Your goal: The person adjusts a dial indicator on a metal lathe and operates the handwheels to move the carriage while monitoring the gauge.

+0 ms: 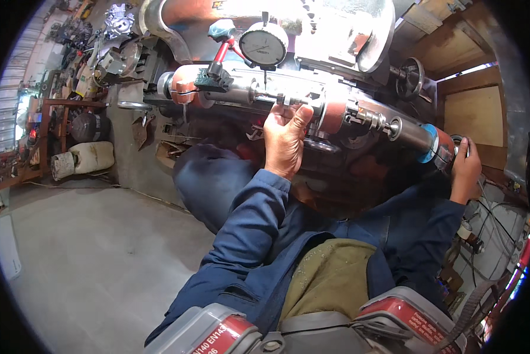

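In front of me a slim stepped metal shaft (270, 94) lies lengthwise on the machine, between a steel cylinder (232, 96) and a red-brown block (332, 112). From below, my left hand (287, 137) is closed on the shaft's right part, thumb and fingers pinching it. Just above stands a round dial gauge (264, 46), its thin stem pointing down toward the shaft. A red arm (221, 54) with a dark clamp holds the gauge. My right hand (466, 167) is at the machine's right end, fingers curled around a small metal handwheel (456, 141), mostly hidden by the hand.
Behind the shaft rises the large rounded machine body (241, 17). A spoked handwheel (410, 79) sits at the back right. Cables (494, 215) hang by my right arm. On the left are a crowded parts shelf (70, 101), a dirty plastic jug (93, 158) and grey floor (112, 236).
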{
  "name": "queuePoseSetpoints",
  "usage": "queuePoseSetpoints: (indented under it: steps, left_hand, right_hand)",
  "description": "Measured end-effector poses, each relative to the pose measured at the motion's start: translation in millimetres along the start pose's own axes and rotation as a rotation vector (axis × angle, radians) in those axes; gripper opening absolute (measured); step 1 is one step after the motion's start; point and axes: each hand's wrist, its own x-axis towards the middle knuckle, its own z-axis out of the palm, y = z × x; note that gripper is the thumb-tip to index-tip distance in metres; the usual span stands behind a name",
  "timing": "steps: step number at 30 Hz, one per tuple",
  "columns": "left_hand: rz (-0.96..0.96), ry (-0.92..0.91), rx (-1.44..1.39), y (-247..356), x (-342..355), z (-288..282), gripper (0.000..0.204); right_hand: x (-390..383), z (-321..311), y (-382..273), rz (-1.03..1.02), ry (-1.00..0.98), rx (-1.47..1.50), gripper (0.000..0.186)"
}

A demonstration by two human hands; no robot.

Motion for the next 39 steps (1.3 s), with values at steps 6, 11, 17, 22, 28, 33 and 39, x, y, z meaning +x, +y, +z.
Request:
queuePoseSetpoints:
  steps: [6, 11, 17, 22, 28, 33, 39]
  left_hand:
    - [0.003, 0.043, 0.015, -3, 1, -5, 0.031]
    - [-0.038, 0.002, 0.005, -7, 3, -13, 0.028]
    - [-0.042, -0.048, 0.024, -12, 7, -28, 0.026]
    - [-0.054, -0.212, -0.055, -9, 11, -17, 0.072]
    - [-0.034, -0.240, 0.000, -7, 13, -12, 0.083]
    - [-0.053, -0.217, 0.008, -11, 17, -18, 0.082]
    - [-0.035, -0.258, -0.095, -11, 18, -22, 0.072]
  right_hand:
    - [1, -3, -8, 0.033, -0.065, 0.011, 0.043]
    - [0, -8, -5, -0.001, -0.042, 0.019, 0.043]
    - [0, -2, -11, -0.001, -0.035, 0.028, 0.042]
    - [-1, -4, -7, -0.046, 0.015, 0.052, 0.039]
    - [-4, -8, -14, -0.026, 0.004, 0.039, 0.037]
    - [-3, -7, -11, -0.024, 0.003, 0.039, 0.037]
    - [-3, -6, -14, -0.021, -0.006, 0.044, 0.038]
